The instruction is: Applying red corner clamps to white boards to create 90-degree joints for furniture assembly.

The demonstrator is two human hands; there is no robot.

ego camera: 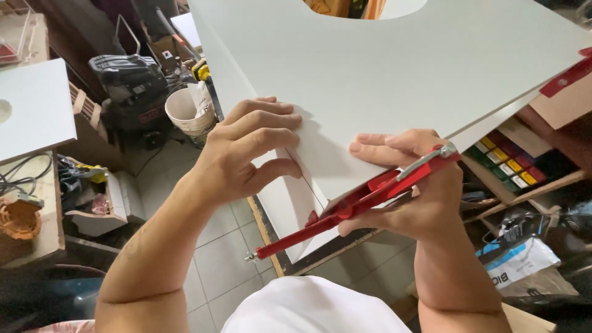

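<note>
Red clamp going onto the near corner of the white panels, both hands right on it.

White top panel (394, 68) sits over a lower panel (287, 197), and the red clamp (364, 197) bites their near edge, its long axis slanting from low-left up to the right. The right hand (410, 185) is wrapped around the clamp's handles, squeezing; the left hand (250, 151) lies just left of it, fingers curled over the panel corner, holding nothing else. So the right hand is nearer.
</note>
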